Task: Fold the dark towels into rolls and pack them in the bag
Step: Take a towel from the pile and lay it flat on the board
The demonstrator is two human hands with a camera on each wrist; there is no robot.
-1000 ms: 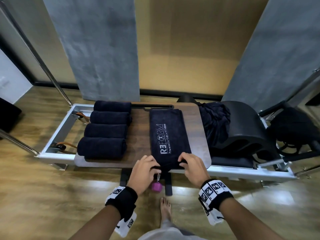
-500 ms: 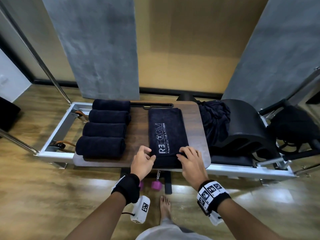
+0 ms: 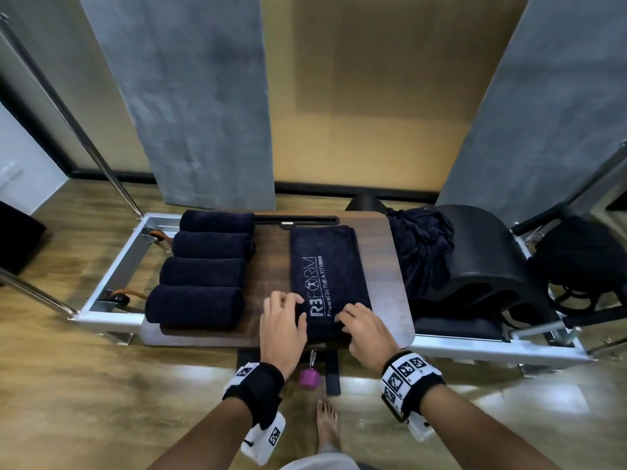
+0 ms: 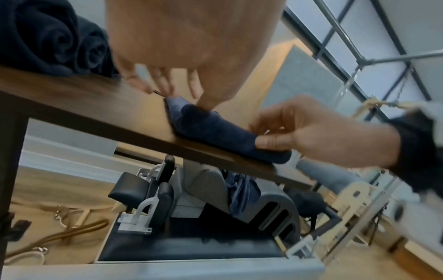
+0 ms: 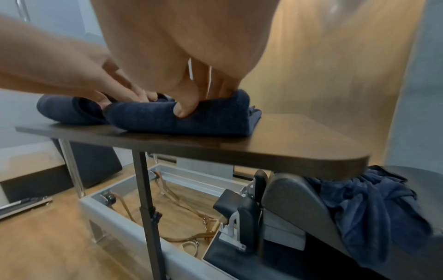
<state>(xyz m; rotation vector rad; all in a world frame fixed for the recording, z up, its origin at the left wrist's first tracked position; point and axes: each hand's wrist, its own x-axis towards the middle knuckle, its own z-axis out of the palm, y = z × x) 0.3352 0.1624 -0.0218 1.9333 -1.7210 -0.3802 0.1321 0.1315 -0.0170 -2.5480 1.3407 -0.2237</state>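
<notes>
A dark towel (image 3: pixel 325 262) with a white logo lies lengthwise on the wooden table (image 3: pixel 271 252); its near end is wound into a low roll (image 5: pixel 210 117). My left hand (image 3: pixel 288 310) grips the roll's left end, fingers over the top. My right hand (image 3: pixel 356 320) grips the right end, thumb (image 5: pixel 184 109) pressed into the roll's front. Several finished towel rolls (image 3: pixel 203 273) lie side by side on the table's left part. A heap of loose dark towels (image 3: pixel 420 252) lies to the right. A black bag (image 3: pixel 583 262) sits at the far right.
The table stands over a silver reformer frame (image 3: pixel 112 276) with brown straps inside. A black arc barrel (image 3: pixel 488 266) sits right of the table. A pink dumbbell (image 3: pixel 309 377) and my bare foot (image 3: pixel 327 422) are on the wooden floor below. Metal poles (image 3: pixel 84 130) rise at left.
Both hands have moved away from the table's near edge, rolling the towel's near end up toward the logo. The roll is thicker now.
</notes>
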